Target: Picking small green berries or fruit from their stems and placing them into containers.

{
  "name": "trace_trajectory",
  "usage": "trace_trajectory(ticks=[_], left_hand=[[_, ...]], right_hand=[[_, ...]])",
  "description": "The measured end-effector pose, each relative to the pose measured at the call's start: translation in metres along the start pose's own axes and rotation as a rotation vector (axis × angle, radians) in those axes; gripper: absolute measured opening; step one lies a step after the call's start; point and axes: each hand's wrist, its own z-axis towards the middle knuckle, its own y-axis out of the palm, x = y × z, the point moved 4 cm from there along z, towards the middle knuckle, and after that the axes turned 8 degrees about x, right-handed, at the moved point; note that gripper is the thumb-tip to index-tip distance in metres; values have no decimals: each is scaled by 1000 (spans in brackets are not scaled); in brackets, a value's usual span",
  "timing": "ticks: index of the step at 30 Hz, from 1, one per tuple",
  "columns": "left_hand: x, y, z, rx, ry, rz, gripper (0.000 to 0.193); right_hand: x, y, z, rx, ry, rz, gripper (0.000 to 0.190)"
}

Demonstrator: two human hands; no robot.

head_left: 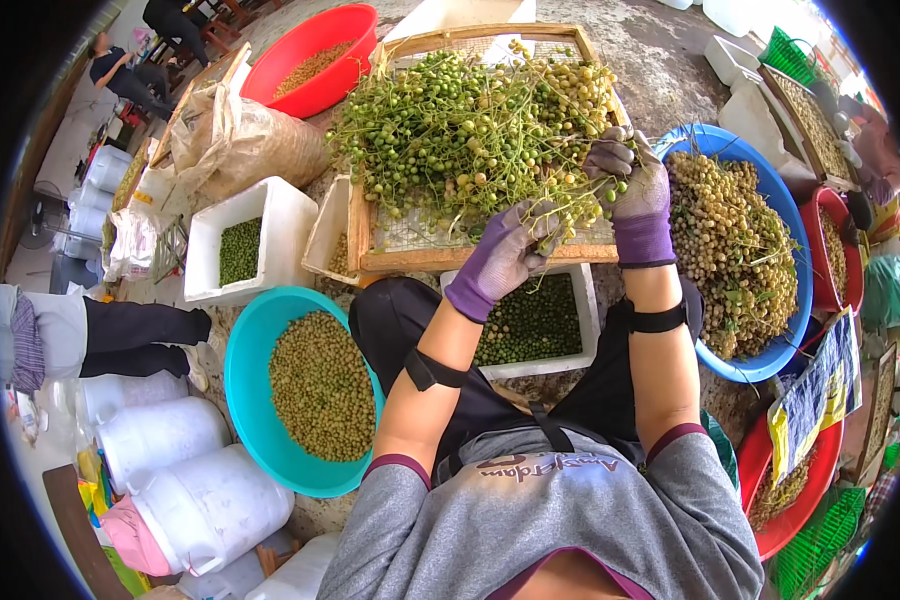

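My left hand (510, 244), in a purple glove with a greyish palm, pinches the near end of a thin-stemmed sprig of small round green and yellowish fruits (574, 204). My right hand (634, 172), gloved alike, is curled around the same sprig on its right side. Both are above the near right corner of a wood-framed wire-mesh screen (487, 259). A heap of green fruit clusters on stems (450, 127) covers most of the mesh, with yellower clusters (574, 86) at the far right. Beneath the screen's near edge, between my knees, a white foam box (592, 330) holds loose green fruits (532, 322).
A blue basin (799, 300) of yellowish-brown clusters stands right. On the left are a turquoise basin (247, 390) of loose tan fruits and a foam box (281, 232) of green ones. Beyond are a red basin (259, 79), a sack (270, 142), white barrels (210, 495) and people (142, 330).
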Motion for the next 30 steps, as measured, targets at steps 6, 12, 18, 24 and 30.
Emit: trace_trajectory(ticks=[6, 12, 18, 24, 30], left_hand=[[-7, -7, 3, 133, 9, -138, 21], [4, -19, 0, 191, 104, -300, 18], [7, -6, -21, 136, 54, 90, 22], [3, 2, -22, 226, 94, 207, 22], [7, -11, -22, 193, 205, 88, 16]], right_hand=[[1, -2, -2, 50, -12, -14, 22], [-15, -2, 0, 55, -67, 25, 20], [-21, -8, -2, 63, -126, -44, 22], [-20, -17, 1, 149, -176, -58, 25], [-31, -23, -2, 189, -198, -9, 25]])
